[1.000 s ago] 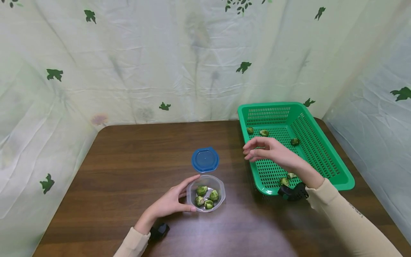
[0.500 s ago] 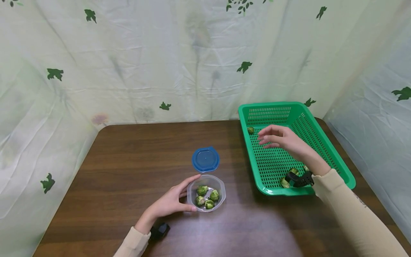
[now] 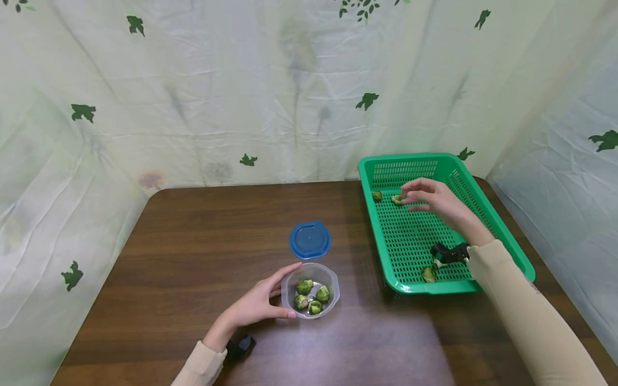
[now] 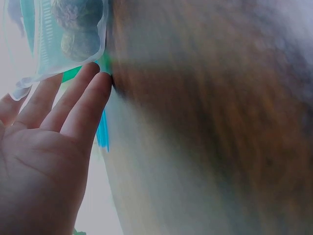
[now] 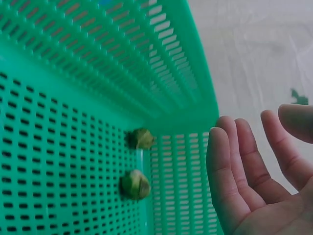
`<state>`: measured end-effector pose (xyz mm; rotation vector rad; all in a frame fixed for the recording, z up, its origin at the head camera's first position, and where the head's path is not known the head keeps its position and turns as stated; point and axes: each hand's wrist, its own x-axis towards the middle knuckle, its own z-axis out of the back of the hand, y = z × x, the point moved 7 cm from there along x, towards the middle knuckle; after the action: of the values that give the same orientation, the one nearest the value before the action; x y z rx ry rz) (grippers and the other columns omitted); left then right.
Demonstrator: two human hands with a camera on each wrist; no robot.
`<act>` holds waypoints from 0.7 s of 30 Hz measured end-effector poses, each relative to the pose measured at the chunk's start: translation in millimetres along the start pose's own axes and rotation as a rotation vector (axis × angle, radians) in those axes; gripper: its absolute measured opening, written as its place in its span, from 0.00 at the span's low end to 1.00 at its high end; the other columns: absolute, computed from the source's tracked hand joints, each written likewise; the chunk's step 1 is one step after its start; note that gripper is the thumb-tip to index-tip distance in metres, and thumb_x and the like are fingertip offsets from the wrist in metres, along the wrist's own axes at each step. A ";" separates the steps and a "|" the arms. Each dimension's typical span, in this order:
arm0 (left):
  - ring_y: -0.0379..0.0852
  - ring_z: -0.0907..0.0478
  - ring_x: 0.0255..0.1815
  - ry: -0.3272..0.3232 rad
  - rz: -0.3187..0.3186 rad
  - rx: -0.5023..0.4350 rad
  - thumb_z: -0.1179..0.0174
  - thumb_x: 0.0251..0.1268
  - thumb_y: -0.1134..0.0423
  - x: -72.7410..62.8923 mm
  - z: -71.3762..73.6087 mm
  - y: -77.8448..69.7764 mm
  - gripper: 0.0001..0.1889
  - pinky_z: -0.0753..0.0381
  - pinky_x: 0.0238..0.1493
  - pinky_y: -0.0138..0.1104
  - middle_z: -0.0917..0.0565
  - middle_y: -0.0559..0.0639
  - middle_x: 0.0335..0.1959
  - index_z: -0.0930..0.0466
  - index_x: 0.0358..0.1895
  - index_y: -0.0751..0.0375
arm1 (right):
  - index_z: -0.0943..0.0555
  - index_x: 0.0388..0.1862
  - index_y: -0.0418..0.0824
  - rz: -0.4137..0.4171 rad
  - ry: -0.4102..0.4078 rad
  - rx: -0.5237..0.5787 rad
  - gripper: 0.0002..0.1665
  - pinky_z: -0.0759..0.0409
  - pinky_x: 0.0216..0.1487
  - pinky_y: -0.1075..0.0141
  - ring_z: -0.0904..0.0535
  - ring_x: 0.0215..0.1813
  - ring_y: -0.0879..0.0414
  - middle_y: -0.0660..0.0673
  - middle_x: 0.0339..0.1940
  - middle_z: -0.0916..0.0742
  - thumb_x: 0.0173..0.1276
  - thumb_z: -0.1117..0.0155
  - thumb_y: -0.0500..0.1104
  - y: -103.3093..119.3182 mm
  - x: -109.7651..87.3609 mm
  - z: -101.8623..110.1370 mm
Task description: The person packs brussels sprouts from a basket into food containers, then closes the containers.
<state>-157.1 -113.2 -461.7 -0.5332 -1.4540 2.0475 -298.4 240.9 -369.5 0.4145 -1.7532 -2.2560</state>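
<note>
My left hand [image 3: 256, 301] holds the left side of a small clear plastic container [image 3: 334, 284], thumb at its front and fingers behind. Several Brussels sprouts [image 3: 304, 286] lie inside it. In the left wrist view, the fingers [image 4: 78, 98] touch the container's wall. Over the far part of a green plastic basket [image 3: 376, 241] hovers my right hand [image 3: 436, 201], fingers loosely bent and holding nothing. Just left of its fingertips lies one Brussels sprout [image 3: 397, 200]; another sprout [image 3: 377, 195] sits by the far left corner. Both show on the basket floor in the right wrist view, apart from the hand.
A blue lid [image 3: 309, 239] lies flat just behind the container on the brown wooden table [image 3: 203, 236]. More sprouts [image 3: 428, 274] rest near the basket's front edge, partly hidden by the black wrist camera [image 3: 449, 253]. A pale leaf-patterned curtain [image 3: 299, 107] hangs behind the table.
My right hand has moved right and away from me, from above the basket's left rim to over its far part. The left hand and the container have stayed put.
</note>
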 end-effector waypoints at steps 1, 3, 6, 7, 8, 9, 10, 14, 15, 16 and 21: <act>0.54 0.37 0.68 0.000 0.000 0.001 0.28 0.53 0.60 0.0 -0.1 0.1 0.48 0.33 0.64 0.43 0.40 0.55 0.71 0.48 0.75 0.49 | 0.30 0.58 0.35 -0.002 -0.005 -0.004 0.17 0.20 0.50 0.64 0.20 0.50 0.59 0.31 0.59 0.28 0.76 0.49 0.43 -1.7 1.2 2.1; 0.54 0.37 0.68 -0.001 0.002 0.003 0.28 0.53 0.59 -0.2 -0.1 0.1 0.48 0.33 0.63 0.43 0.40 0.55 0.71 0.48 0.75 0.49 | 0.31 0.58 0.35 -0.007 -0.013 -0.014 0.18 0.20 0.50 0.65 0.20 0.51 0.58 0.32 0.59 0.27 0.76 0.49 0.43 -4.8 3.2 5.9; 0.54 0.37 0.68 -0.001 0.006 0.011 0.28 0.53 0.59 -0.2 0.0 0.8 0.48 0.32 0.63 0.42 0.40 0.55 0.71 0.48 0.75 0.48 | 0.32 0.61 0.33 -0.023 -0.022 -0.021 0.20 0.20 0.51 0.64 0.21 0.52 0.56 0.37 0.58 0.26 0.76 0.49 0.44 -9.7 6.6 10.9; 0.54 0.37 0.68 -0.002 0.007 0.013 0.28 0.53 0.58 -0.2 0.0 1.0 0.48 0.32 0.63 0.42 0.40 0.55 0.71 0.48 0.75 0.47 | 0.33 0.62 0.33 -0.029 -0.022 -0.025 0.21 0.21 0.52 0.63 0.22 0.53 0.55 0.38 0.58 0.27 0.77 0.50 0.44 -11.2 7.7 12.2; 0.55 0.37 0.68 -0.002 0.005 0.015 0.28 0.53 0.58 -0.2 0.0 1.1 0.48 0.32 0.63 0.42 0.40 0.55 0.71 0.48 0.75 0.48 | 0.34 0.63 0.33 -0.036 -0.023 -0.026 0.22 0.21 0.53 0.63 0.22 0.54 0.54 0.37 0.59 0.27 0.77 0.50 0.44 -12.7 8.8 13.4; 0.54 0.37 0.68 -0.003 0.007 0.016 0.28 0.53 0.59 -0.1 0.1 1.5 0.48 0.32 0.63 0.42 0.40 0.55 0.71 0.48 0.75 0.47 | 0.35 0.64 0.32 -0.042 -0.021 -0.028 0.24 0.22 0.54 0.61 0.23 0.55 0.53 0.37 0.60 0.28 0.77 0.50 0.45 -14.4 10.2 14.6; 0.54 0.37 0.68 -0.004 0.008 0.019 0.28 0.53 0.59 -0.1 0.2 1.8 0.48 0.32 0.63 0.42 0.40 0.55 0.71 0.48 0.75 0.47 | 0.37 0.65 0.32 -0.047 -0.019 -0.030 0.25 0.23 0.56 0.60 0.24 0.56 0.52 0.36 0.61 0.29 0.77 0.51 0.45 -15.8 11.6 15.4; 0.54 0.37 0.68 -0.005 0.019 0.020 0.28 0.53 0.59 -0.2 0.2 2.2 0.48 0.32 0.64 0.42 0.40 0.54 0.71 0.48 0.75 0.46 | 0.42 0.69 0.29 -0.065 -0.009 -0.032 0.29 0.26 0.60 0.54 0.28 0.61 0.44 0.30 0.67 0.34 0.78 0.53 0.45 -20.4 17.0 17.7; 0.53 0.37 0.68 -0.005 0.022 0.019 0.27 0.53 0.58 -0.2 0.1 2.1 0.48 0.32 0.64 0.42 0.40 0.54 0.71 0.48 0.75 0.46 | 0.43 0.70 0.29 -0.070 -0.008 -0.030 0.30 0.28 0.61 0.52 0.29 0.62 0.43 0.30 0.67 0.35 0.78 0.53 0.45 -21.5 18.3 18.1; 0.53 0.37 0.68 -0.004 0.021 0.018 0.28 0.53 0.58 -0.2 0.0 1.8 0.48 0.32 0.64 0.42 0.40 0.54 0.71 0.48 0.75 0.46 | 0.44 0.70 0.28 -0.074 -0.008 -0.028 0.30 0.28 0.62 0.51 0.30 0.63 0.41 0.29 0.68 0.36 0.78 0.54 0.45 -22.4 19.4 18.5; 0.55 0.37 0.68 -0.003 0.023 0.009 0.28 0.53 0.60 -0.3 -0.5 -3.5 0.48 0.33 0.64 0.44 0.40 0.56 0.71 0.48 0.75 0.49 | 0.47 0.72 0.27 -0.106 -0.003 -0.017 0.31 0.32 0.63 0.46 0.33 0.64 0.37 0.28 0.69 0.37 0.79 0.55 0.43 -30.4 25.8 20.6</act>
<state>-155.8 -112.1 -458.5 -0.5463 -1.4464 2.0725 -330.8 257.3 -395.9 0.5126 -1.7518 -2.3425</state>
